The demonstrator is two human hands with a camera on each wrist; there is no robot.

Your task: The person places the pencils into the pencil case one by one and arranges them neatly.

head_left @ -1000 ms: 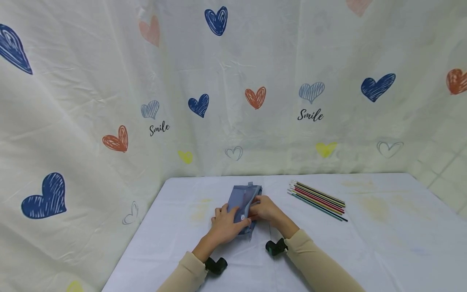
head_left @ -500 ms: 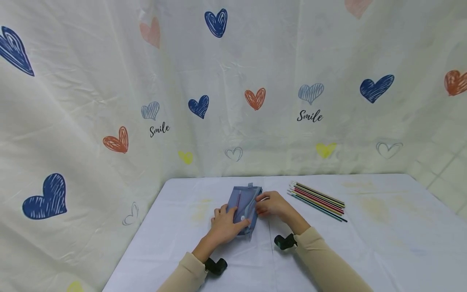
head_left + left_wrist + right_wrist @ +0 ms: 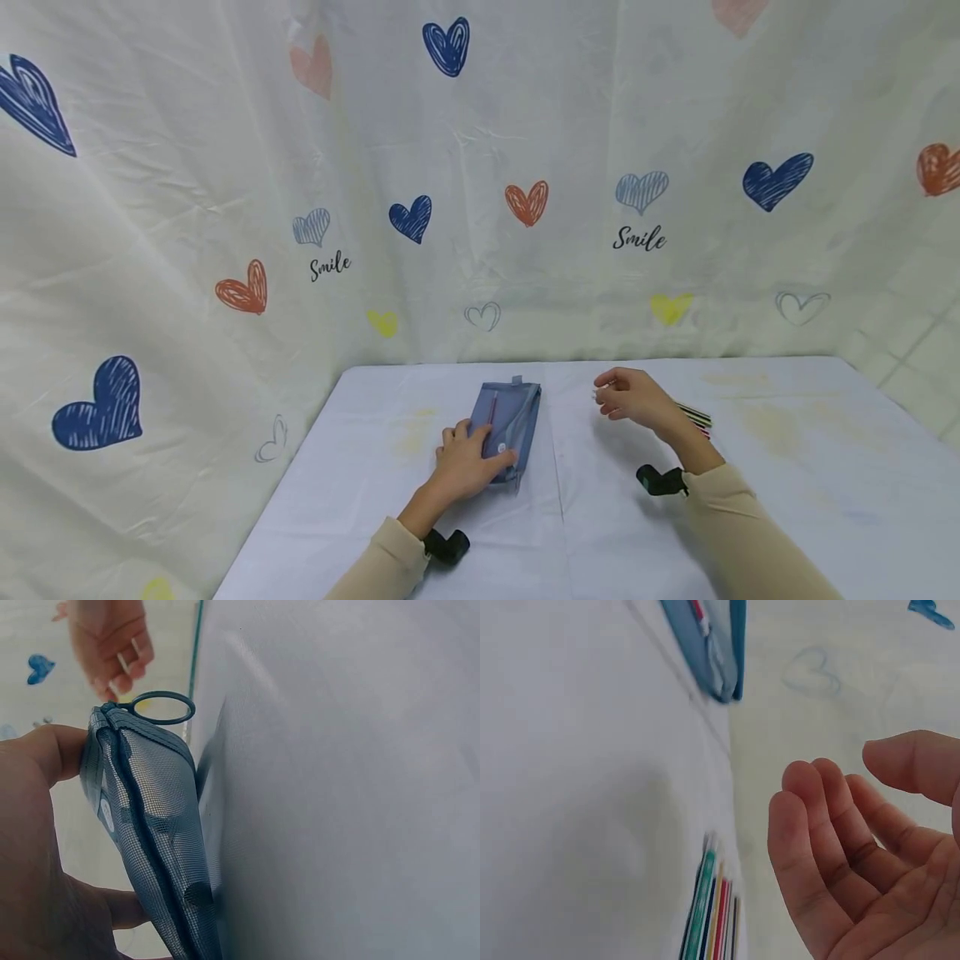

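Observation:
A blue-grey mesh pencil case (image 3: pixel 517 417) lies on the table, a reddish pencil (image 3: pixel 492 408) showing through its upper face. My left hand (image 3: pixel 461 462) holds its lower part, thumb and fingers spread across it. In the left wrist view, the zip and pull ring of the pencil case (image 3: pixel 169 802) are visible past the thumb. My right hand (image 3: pixel 639 398) is in the air over the bundle of coloured pencils (image 3: pixel 696 415), hiding most of them. In the right wrist view its loosely bent fingers (image 3: pixel 799 840) hold nothing, thumb apart from them; the pencils (image 3: pixel 716 915) lie beyond.
The table (image 3: pixel 810 467) has a white cloth with faint yellow stains. Behind it hangs a white curtain (image 3: pixel 562 275) printed with hearts. Each wrist carries a black camera (image 3: pixel 660 480), close above the table.
My right hand has left the pencil case and moved right, over the pencils. The reddish pencil now shows along the case's upper face. My left hand has stayed on the case.

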